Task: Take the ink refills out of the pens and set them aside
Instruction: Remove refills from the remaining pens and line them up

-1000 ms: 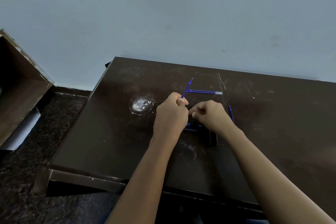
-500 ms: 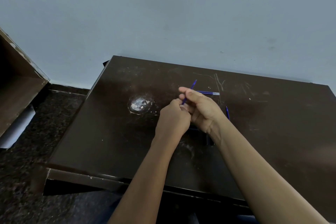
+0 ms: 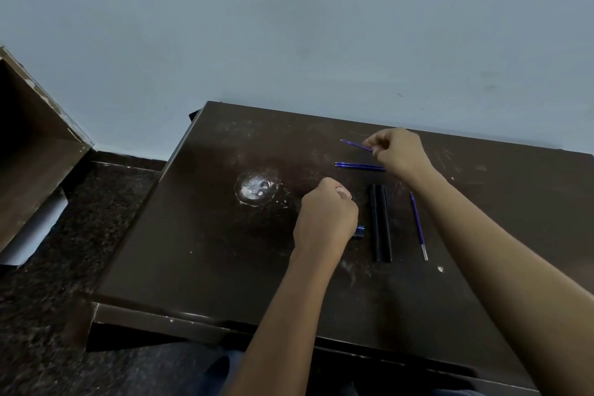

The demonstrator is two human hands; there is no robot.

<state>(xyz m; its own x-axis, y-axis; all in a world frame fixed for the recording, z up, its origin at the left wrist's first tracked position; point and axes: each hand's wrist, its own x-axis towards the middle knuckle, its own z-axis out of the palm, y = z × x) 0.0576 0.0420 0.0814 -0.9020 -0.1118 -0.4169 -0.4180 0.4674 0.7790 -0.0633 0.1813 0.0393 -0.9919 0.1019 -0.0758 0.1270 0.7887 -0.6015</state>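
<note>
Head view: right hand (image 3: 398, 154) pinches a thin blue refill (image 3: 356, 146) above the counter (image 3: 199, 251); light and bendy, best held mid-shaft. Left hand (image 3: 324, 219) is clenched, contents hidden.

Left hand (image 3: 324, 215): it is closed into a fist, knuckles up, thumb tucked against the forefinger at the far side. What is held inside cannot be told.
Left forearm: it is stretched from the lower middle of the view up to the wrist, bare, nearly straight.
Right hand (image 3: 398, 154): it is reached farther forward than the left, fingers curled, and the end of a thin blue refill (image 3: 356, 146) is pinched between thumb and forefinger.
Right forearm: it is extended from the lower right corner, bare, rising diagonally toward the wrist.
Hands: they are held apart, not touching.
</note>
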